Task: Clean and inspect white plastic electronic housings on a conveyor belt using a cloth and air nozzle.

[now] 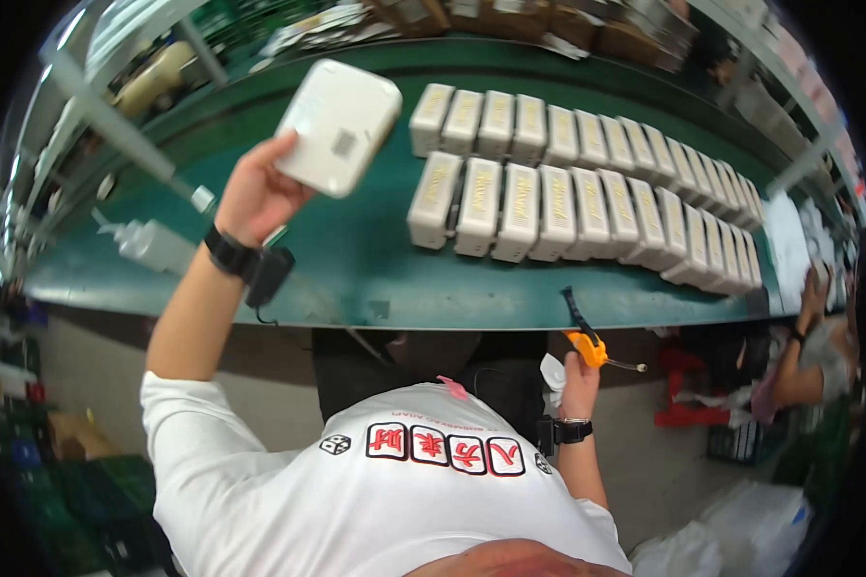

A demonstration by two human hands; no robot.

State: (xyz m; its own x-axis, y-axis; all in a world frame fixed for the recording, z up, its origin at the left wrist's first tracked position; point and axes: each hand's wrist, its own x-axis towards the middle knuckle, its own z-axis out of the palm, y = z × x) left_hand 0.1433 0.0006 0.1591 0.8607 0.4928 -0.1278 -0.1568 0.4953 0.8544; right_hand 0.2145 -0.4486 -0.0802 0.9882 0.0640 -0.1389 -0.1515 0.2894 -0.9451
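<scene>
My left hand [258, 197] is raised over the left part of the green table, its fingers gripping one edge of a flat white plastic device [342, 125] with rounded corners. A small square code is on the device's face. At the table's front edge, my right hand [577, 387] is closed around an orange tool [585, 346] with a black end and a thin rod sticking out. The tool's kind is unclear. A white scrap-like piece [553, 373] shows beside that hand.
Two rows of white plastic units [524, 212] stand on edge along the green table [356, 269]. A clear squeeze bottle [154, 245] lies at the left. Another person's arm [806, 317] is at the far right. Cardboard boxes [510, 19] line the back.
</scene>
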